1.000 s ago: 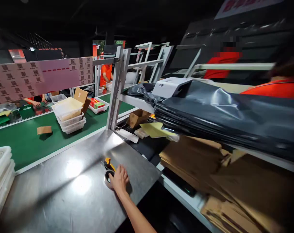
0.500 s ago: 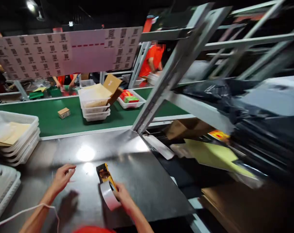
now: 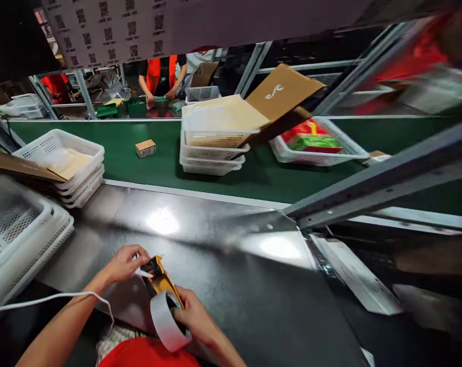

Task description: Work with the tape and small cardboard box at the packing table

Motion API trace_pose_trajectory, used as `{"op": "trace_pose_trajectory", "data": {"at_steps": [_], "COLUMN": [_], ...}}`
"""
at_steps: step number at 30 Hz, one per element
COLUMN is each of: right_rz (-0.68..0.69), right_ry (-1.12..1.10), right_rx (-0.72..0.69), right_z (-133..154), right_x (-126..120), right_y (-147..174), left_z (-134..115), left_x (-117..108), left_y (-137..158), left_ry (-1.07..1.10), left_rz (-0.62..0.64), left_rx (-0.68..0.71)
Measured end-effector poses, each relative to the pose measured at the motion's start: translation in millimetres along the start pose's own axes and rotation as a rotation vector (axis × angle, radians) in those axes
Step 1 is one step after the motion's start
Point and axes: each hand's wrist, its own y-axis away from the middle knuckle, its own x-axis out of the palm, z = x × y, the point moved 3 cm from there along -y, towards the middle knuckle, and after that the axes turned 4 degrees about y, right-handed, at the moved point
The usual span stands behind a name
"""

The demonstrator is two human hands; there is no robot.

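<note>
A: Entry, left to right. Far left of frame: empty white baskets (image 3: 20,229) on the steel tabletop (image 3: 231,265), a second stack behind them holding brown paper.

B: Hands?

A: Lower centre. Left hand (image 3: 126,264) has its fingers closed in a pinch on the loose tape end at the mouth of the yellow tape dispenser (image 3: 158,275). Right hand (image 3: 192,318) is wrapped around the dispenser body, beside the white tape roll (image 3: 165,321). The dispenser is held just above the tabletop's near edge.

B: Progress?

A: Judged early. Tape end is started, only a short tab drawn; nothing is taped. No box lies on the tabletop by the hands.

B: Further right?

A: Green conveyor (image 3: 139,168) behind carries a small carton (image 3: 145,148), stacked baskets with an open cardboard flap (image 3: 280,94), then a basket of red and green packets (image 3: 310,142). People in orange work beyond.
</note>
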Motion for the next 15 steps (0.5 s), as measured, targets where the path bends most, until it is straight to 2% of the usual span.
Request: {"op": "trace_pose_trajectory", "data": {"at_steps": [4,9,15], "right_rz": [0.102,0.211,0.292], "right_ry": [0.071,0.030,0.025], "right_rx": [0.002,-0.020,-0.017], "right_z": [-4,-6,15], "right_x": [7,25,49], "right_y": [-12,-17,-11], "left_z": [5,5,5], "left_x": [-13,-32,-44], "left_y": [11,25,49], "left_ry": [-0.013,0.039,0.184], "left_rz": [-0.031,-0.024,-0.039], "left_rx": [-0.030,-0.057,-0.068]}}
